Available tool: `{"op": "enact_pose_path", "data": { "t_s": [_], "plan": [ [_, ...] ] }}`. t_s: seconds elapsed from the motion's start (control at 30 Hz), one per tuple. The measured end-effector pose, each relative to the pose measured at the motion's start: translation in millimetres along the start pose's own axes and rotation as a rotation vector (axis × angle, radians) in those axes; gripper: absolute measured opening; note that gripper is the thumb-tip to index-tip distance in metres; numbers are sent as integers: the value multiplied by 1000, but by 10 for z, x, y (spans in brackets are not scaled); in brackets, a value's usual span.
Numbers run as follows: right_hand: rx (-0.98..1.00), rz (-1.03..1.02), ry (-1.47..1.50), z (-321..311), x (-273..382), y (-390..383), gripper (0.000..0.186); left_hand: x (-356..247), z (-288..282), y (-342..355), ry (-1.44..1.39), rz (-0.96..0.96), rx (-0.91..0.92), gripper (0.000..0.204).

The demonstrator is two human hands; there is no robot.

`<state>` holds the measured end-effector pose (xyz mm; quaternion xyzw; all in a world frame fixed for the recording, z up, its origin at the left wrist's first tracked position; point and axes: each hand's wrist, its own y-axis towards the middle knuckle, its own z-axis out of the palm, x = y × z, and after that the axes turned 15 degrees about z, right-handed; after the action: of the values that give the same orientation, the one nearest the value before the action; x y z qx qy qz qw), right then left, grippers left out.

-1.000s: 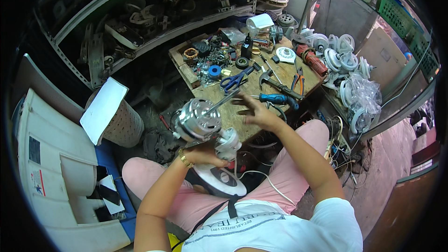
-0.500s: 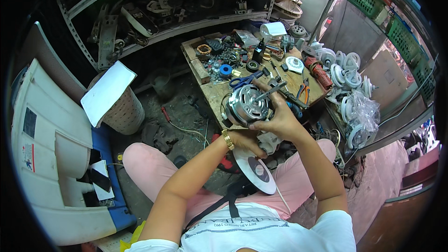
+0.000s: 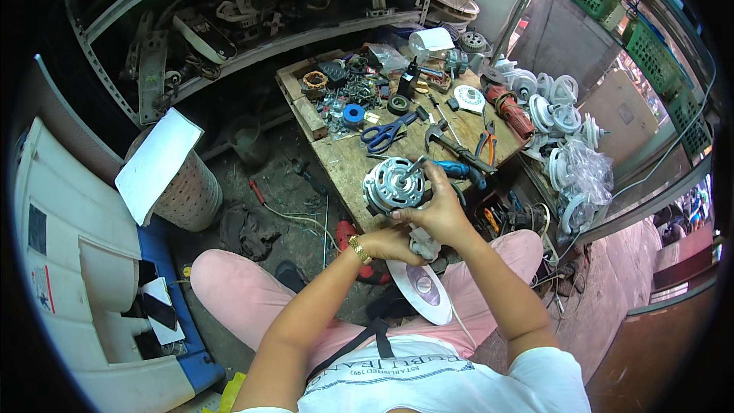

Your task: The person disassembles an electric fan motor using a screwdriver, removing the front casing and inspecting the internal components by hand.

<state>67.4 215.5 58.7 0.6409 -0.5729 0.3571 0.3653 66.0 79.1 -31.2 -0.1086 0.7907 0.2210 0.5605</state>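
Cluttered wooden bench [image 3: 344, 164]; round silver motor [image 3: 391, 186], slotted, thin shaft [image 3: 414, 167] protruding.

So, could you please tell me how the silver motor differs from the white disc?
The silver motor is metallic with slots in its face, while the white disc is pale with a greyish centre. The motor has a thin shaft standing out; none shows on the disc. The motor is at the right hand, while the disc is closer to the person's body. Both look rounded.
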Motion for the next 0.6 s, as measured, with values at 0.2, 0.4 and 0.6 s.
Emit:
{"op": "enact_pose_path", "data": {
  "t_s": [0.2,0.4,0.6],
  "plan": [
    [72,103,-20,-27,-144,67,93,71,250,-63,-167,-38,-262,58],
    [181,94,-104,-153,432,85,90,-137,151,-19,-80,-24,-221,59],
    [184,55,-167,-400,120,146,91,6,331,248,-160,55,-241,55]
  ]
}}
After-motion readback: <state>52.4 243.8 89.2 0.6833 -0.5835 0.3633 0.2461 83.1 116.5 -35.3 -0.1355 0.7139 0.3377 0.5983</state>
